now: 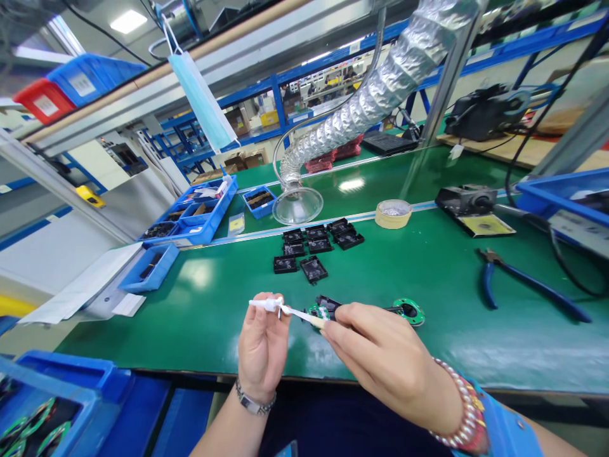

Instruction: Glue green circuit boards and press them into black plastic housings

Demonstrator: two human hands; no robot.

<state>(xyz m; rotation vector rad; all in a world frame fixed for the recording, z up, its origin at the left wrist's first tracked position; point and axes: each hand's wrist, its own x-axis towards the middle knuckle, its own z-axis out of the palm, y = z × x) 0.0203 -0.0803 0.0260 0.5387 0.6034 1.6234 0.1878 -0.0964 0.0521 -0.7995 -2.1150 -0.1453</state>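
My left hand (264,346) is closed in a pinch on a small white pointed piece (267,305), palm turned up. My right hand (387,355) grips a thin white stick (301,314) by its cream-coloured end. The stick's far tip meets the white piece at the left fingers. Just beyond my right fingers, a green circuit board (320,311) with a black part lies on the bench, partly hidden by the hand. A round green board (410,311) sits to its right. Several black plastic housings (314,269) are grouped farther back.
On the green bench (214,330), blue-handled pliers (533,285) lie right, with a tape roll (393,214) farther back. A fume-hose funnel (298,206) hangs behind the housings. Blue bins (151,266) stand left, and a face mask (204,101) hangs above.
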